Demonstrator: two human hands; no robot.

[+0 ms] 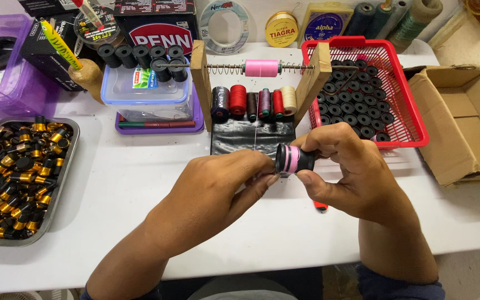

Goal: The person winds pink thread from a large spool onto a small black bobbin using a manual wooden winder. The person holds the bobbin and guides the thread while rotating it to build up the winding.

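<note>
Spool: the small black spool (pixel 294 159) with pink thread on it sits between your two hands, above the white worktop (pixel 140 178), just in front of the wooden thread rack (pixel 260 83).
Right hand: your right hand (pixel 345 166) has its grip closed on the spool, thumb below and fingers over the top.
Left hand: your left hand (pixel 218 191) pinches at the spool's left end, grip narrow; what it pinches you cannot tell.
Rack: a pink bobbin (pixel 261 68) rides its sprung rod.
Right of rack: red basket (pixel 412 111) of black spools.
Left of rack: metal tray (pixel 62 189) of black-and-gold parts.
</note>
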